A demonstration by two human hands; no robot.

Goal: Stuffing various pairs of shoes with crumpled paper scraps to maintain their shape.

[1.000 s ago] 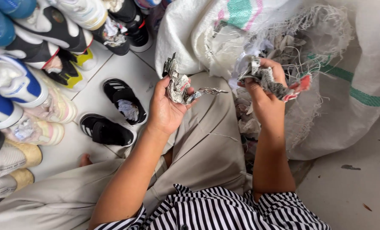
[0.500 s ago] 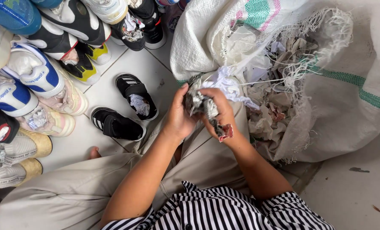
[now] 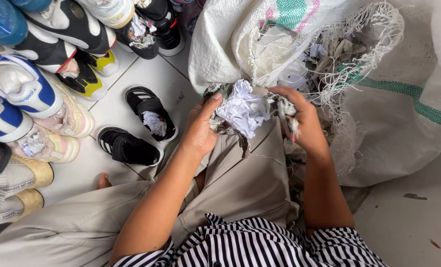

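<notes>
Fingers of both hands, left hand [image 3: 199,132] and right hand [image 3: 304,123], clamp a crumpled paper wad [image 3: 243,111] between them, compressing it beside the sack [image 3: 403,99].

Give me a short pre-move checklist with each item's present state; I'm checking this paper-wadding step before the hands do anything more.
1. Both hands on the paper: ok. The left hand and right hand grip the crumpled paper wad from either side.
2. Wad packed tight: cannot tell; white and printed scraps stick out loosely.
3. Paper supply close: ok. The open woven sack of scraps lies right behind the hands.
4. Shoes close: ok. The pair of small black shoes lies on the tiled floor beside the left hand.
5. Shoes needing paper: one already holds some; the other cannot tell.
</notes>
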